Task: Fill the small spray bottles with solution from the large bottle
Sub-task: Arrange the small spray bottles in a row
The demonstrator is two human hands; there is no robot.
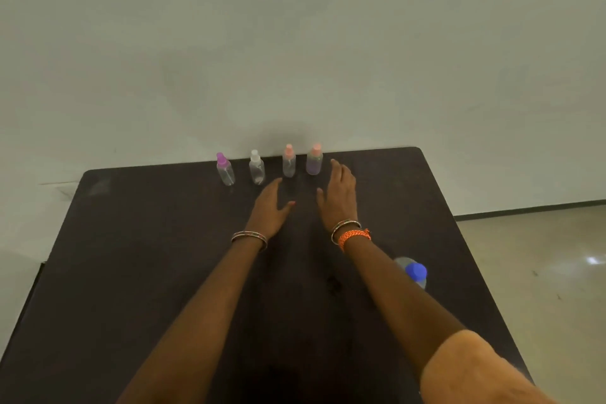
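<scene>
One large bottle [414, 274] stands nearest the person, upright on the dark table [147, 256] just right of the right forearm, its blue cap on; only the top shows, the rest hidden behind the arm. It is probably the heaviest item here, and its clear wall likely gives under a squeeze, so a firm wrap round the body below the shoulder looks safest. Farther out, the left hand [270, 207] and right hand [339, 197] reach forward over the table with fingers straight and spread, holding nothing. Beyond them, along the far edge, stand four small spray bottles: purple-capped [225, 170], white-capped [256, 168], pink-capped [289, 162], and a tinted one [314, 161] close by the right fingertips. These seem light and easily tipped; each is best held round the body while its sprayer is unscrewed.
</scene>
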